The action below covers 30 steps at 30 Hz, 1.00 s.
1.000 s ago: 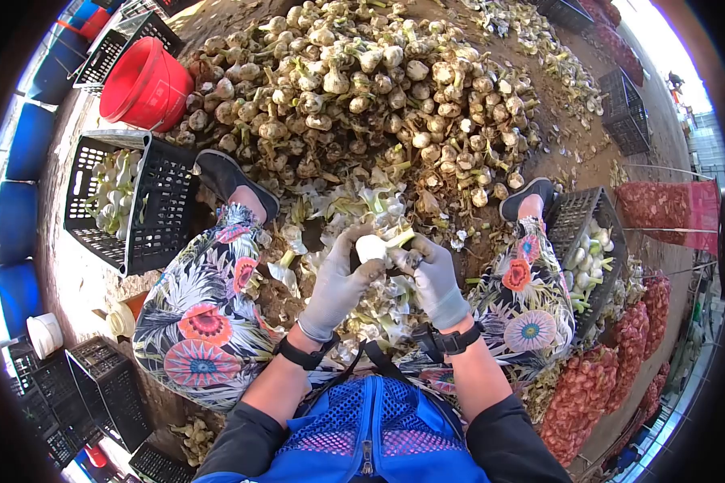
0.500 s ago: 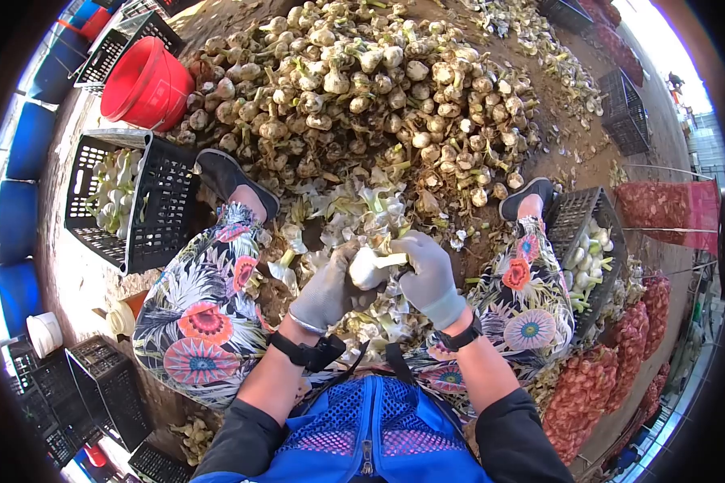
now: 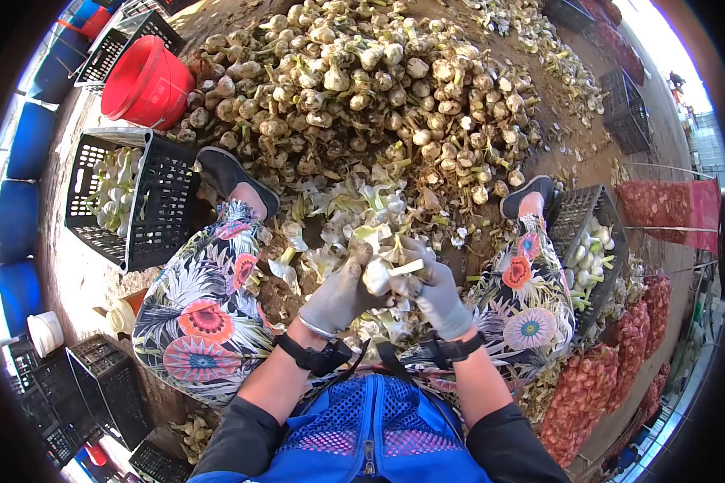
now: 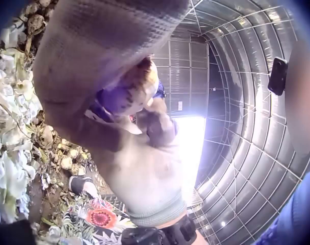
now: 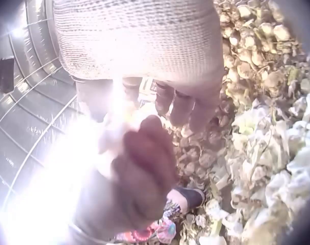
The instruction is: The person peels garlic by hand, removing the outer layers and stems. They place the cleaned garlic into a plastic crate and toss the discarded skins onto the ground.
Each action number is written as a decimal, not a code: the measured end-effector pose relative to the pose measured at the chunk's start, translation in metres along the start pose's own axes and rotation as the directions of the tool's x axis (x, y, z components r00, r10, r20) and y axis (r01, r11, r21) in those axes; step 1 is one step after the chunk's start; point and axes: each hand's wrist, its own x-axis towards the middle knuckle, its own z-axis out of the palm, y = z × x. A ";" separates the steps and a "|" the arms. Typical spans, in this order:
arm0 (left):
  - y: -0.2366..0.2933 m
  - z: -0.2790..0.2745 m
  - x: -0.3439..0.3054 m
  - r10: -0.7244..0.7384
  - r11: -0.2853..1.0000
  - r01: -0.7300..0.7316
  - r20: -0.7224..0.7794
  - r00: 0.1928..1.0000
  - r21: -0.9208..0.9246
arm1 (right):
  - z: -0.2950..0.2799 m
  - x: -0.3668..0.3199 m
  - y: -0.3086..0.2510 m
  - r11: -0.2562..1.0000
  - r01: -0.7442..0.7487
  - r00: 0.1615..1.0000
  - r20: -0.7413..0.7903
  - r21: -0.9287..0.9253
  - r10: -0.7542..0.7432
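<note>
A white garlic bulb [image 3: 376, 278] with a short cut stem sits between the two gloved hands in the head view, its stem pointing right. My left hand [image 3: 338, 294] grips the bulb from the left, thumb along its upper side. At the stem side, my right hand [image 3: 441, 296] has curled fingers and pinches the bulb's outer layers. A pale flap of loose skin [image 3: 373, 234] stands up just beyond the bulb. In the left wrist view the bulb [image 4: 139, 92] shows brown, soiled patches, partly hidden by the glove. Glare washes out much of the right wrist view.
A large heap of garlic [image 3: 338, 88] lies ahead, with peeled skins [image 3: 330, 209] between the feet. Black crates of garlic stand at left [image 3: 165, 205] and right [image 3: 568, 213]. A red bucket [image 3: 145, 84] is at back left; filled red mesh bags [image 3: 584, 402] lie at right.
The right hand moved up and off the stem, then came back down to the bulb. The bulb has turned and shifted slightly right, and a flap of skin now stands out beyond it.
</note>
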 end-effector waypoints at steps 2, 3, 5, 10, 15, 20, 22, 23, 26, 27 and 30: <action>-0.020 -0.008 0.011 0.300 0.952 -0.283 -0.189 0.935 0.115 | 0.012 0.001 0.002 0.997 0.068 0.994 -0.087 0.048 -0.064; -0.027 -0.013 0.012 0.446 0.893 -0.407 -0.266 0.854 0.193 | 0.010 0.002 0.006 0.975 -0.004 0.998 -0.060 0.224 0.017; 0.008 -0.002 0.000 0.177 0.955 -0.256 -0.406 0.896 -0.149 | 0.008 0.005 0.012 0.919 -0.078 0.996 -0.017 0.387 0.092; 0.043 0.014 -0.016 0.376 0.909 -0.416 -0.444 0.813 0.009 | -0.012 0.010 0.020 0.707 -0.033 0.890 -0.301 0.707 0.342; 0.066 0.001 -0.020 0.411 0.870 -0.271 -0.305 0.859 0.411 | -0.022 0.006 0.015 0.679 0.044 0.906 -0.316 0.733 0.283; 0.020 -0.013 -0.004 0.251 0.804 -0.154 -0.092 0.964 0.574 | 0.007 0.005 0.005 0.918 0.028 0.920 -0.369 0.395 0.130; 0.028 0.003 -0.009 0.085 0.939 -0.052 -0.083 0.993 0.340 | 0.006 0.007 -0.001 0.921 -0.027 0.941 -0.301 0.389 0.154; 0.022 0.001 -0.009 0.086 0.939 -0.053 -0.081 0.993 0.340 | 0.005 0.006 0.002 0.922 -0.025 0.941 -0.303 0.387 0.153; 0.020 -0.002 -0.017 0.102 0.945 -0.134 -0.120 0.988 -0.298 | -0.002 0.005 0.026 0.493 -0.051 0.942 -0.122 0.869 0.313; 0.031 -0.005 -0.018 0.207 0.907 -0.219 -0.074 0.976 -0.360 | -0.007 0.003 0.031 0.494 -0.048 0.942 -0.126 0.868 0.312; 0.054 -0.006 -0.011 0.395 0.839 -0.286 -0.156 0.905 0.462 | -0.015 0.004 0.037 0.453 -0.053 0.949 -0.097 0.890 0.301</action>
